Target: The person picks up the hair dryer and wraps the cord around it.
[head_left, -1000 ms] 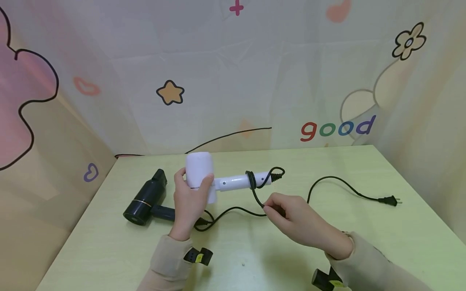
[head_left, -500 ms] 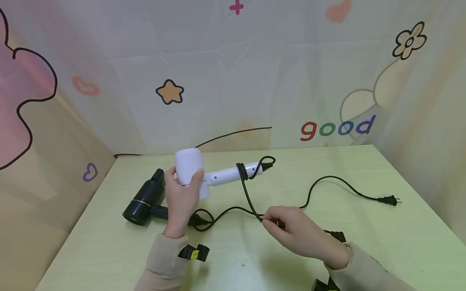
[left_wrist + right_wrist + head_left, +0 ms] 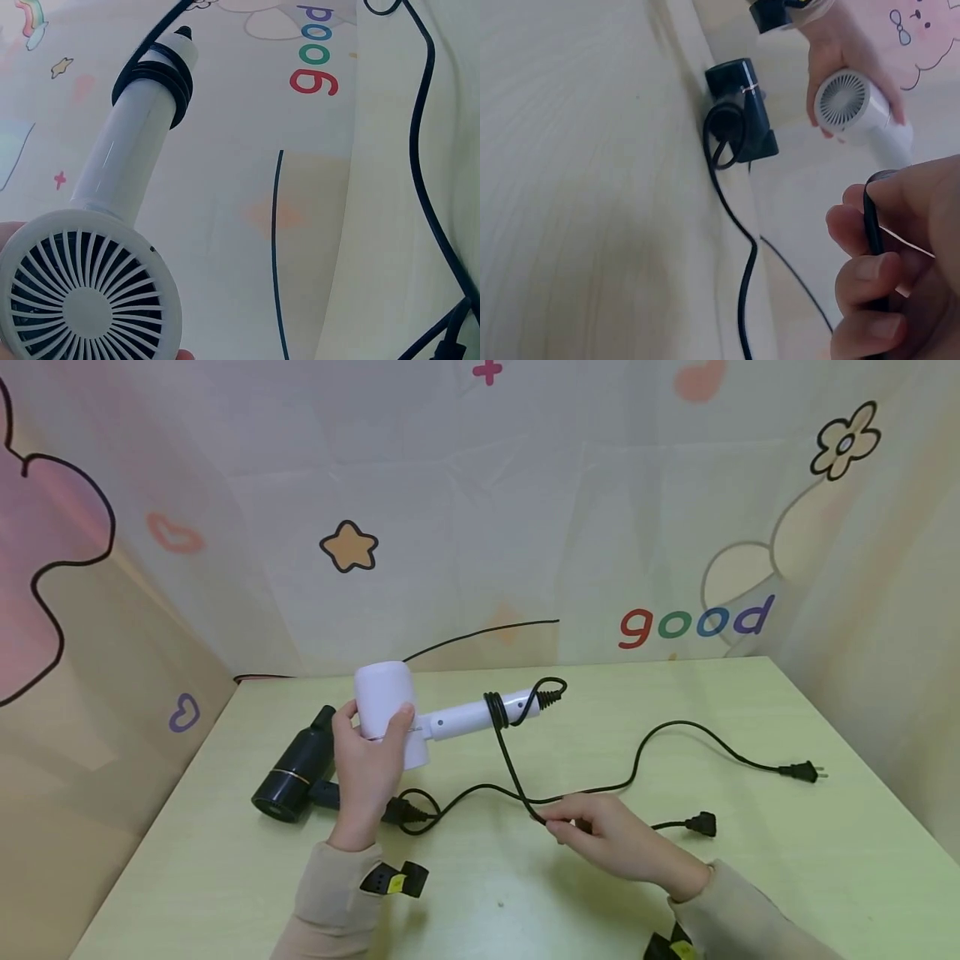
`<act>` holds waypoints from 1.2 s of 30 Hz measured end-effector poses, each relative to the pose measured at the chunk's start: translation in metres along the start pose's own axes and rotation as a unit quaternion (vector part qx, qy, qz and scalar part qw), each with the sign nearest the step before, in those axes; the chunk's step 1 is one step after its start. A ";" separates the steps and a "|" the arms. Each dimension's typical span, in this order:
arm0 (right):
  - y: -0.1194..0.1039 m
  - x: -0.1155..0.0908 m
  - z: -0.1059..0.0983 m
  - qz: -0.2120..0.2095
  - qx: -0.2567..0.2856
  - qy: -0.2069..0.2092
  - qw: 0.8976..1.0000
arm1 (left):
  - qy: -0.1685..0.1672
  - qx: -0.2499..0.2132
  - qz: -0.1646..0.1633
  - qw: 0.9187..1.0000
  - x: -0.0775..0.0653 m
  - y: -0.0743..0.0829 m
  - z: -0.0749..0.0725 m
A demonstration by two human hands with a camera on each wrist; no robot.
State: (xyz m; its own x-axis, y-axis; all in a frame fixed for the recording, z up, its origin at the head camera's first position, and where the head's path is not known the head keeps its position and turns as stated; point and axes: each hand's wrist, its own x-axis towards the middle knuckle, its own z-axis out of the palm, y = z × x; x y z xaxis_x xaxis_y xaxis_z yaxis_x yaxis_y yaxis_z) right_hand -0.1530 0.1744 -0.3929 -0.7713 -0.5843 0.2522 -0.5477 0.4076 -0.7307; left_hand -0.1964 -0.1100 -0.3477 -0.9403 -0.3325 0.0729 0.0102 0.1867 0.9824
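A white hair dryer [image 3: 384,697] is held up above the table by my left hand [image 3: 366,789], which grips it round the barrel. Its slatted round grille [image 3: 86,313] faces the left wrist camera. Black cord [image 3: 496,710] is coiled in a few turns round the handle, near its end. From those turns the cord runs taut down to my right hand [image 3: 611,835], whose thumb and fingers pinch it. In the right wrist view the curled fingers [image 3: 866,277] wrap this cord. Its plug [image 3: 702,824] sticks out beyond the right hand.
A black hair dryer [image 3: 296,768] lies at the table's left, partly behind the left hand. Its cord [image 3: 637,760] snakes rightward, passing under the white dryer's cord, to a two-pin plug [image 3: 802,771]. A printed curtain [image 3: 480,527] hangs behind the pale table [image 3: 495,877].
The left hand has shifted left and slightly up with the white hair dryer. My right hand has moved down, so the taut stretch of cord is longer, and the plug beyond that hand shows now.
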 end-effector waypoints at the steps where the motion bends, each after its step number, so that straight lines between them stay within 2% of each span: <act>1: 0.003 0.000 0.000 0.013 0.001 -0.004 1.000 | 0.000 -0.002 -0.001 1.000 0.000 0.000 0.000; 8: 0.018 0.006 0.000 0.059 0.011 -0.011 0.998 | -0.011 -0.013 -0.018 1.000 -0.003 0.003 0.001; 12: 0.024 0.011 0.001 0.095 -0.010 -0.004 0.995 | -0.021 -0.021 -0.025 0.999 -0.004 0.004 0.001; 19: 0.033 0.018 -0.003 0.164 -0.015 0.016 0.986 | -0.037 -0.029 -0.020 0.999 -0.006 0.007 0.002; 25: 0.038 0.023 -0.006 0.222 -0.014 0.032 0.974 | -0.054 -0.023 -0.031 0.998 -0.008 0.009 0.000; 30: 0.043 0.029 -0.011 0.237 0.001 0.036 0.971 | -0.063 -0.023 -0.040 0.997 -0.010 0.011 0.000; 36: 0.047 0.036 -0.018 0.236 -0.001 0.040 0.971 | -0.082 -0.022 -0.048 0.995 -0.010 0.010 0.000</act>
State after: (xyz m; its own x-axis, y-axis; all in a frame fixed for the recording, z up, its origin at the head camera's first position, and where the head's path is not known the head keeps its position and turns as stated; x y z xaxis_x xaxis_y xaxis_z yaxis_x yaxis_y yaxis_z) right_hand -0.2124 0.1857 -0.4068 -0.9590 -0.2768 -0.0615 -0.1288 0.6185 -0.7752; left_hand -0.1867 -0.1042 -0.3384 -0.9805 -0.1904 -0.0483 -0.0720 0.1197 0.9902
